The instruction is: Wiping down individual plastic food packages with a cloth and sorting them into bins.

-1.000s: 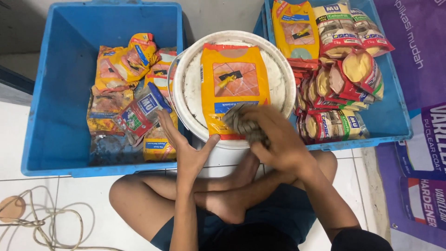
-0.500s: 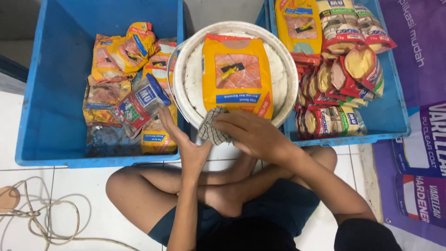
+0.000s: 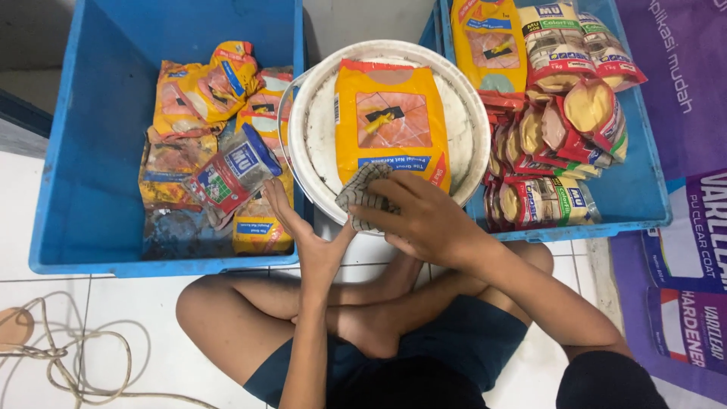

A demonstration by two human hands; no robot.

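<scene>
Head view: you sit cross-legged on the white floor, looking down at two crates and a bucket.
Left crate (image 3: 83,151): big and blue, with a small heap of crumpled yellow bags (image 3: 208,87) and one see-through bag with a blue label (image 3: 231,173) on the right side.
Right crate (image 3: 644,182): blue too, packed with many bags (image 3: 564,113), yellow ones and see-through ones full of powder.
Bucket (image 3: 318,151): round and white, standing between the crates, right in front of your knees.
On the bucket: one flat yellow bag (image 3: 390,121) lies on top.
Your right hand (image 3: 424,220): fingers curled around a checked cloth (image 3: 363,193), pressing it on the near edge of the yellow bag.
Your left hand (image 3: 310,235): open, fingers together, resting against the near side of the bucket just under the cloth.
Floor: a pale rope (image 3: 60,356) lies in loops at your left.
</scene>
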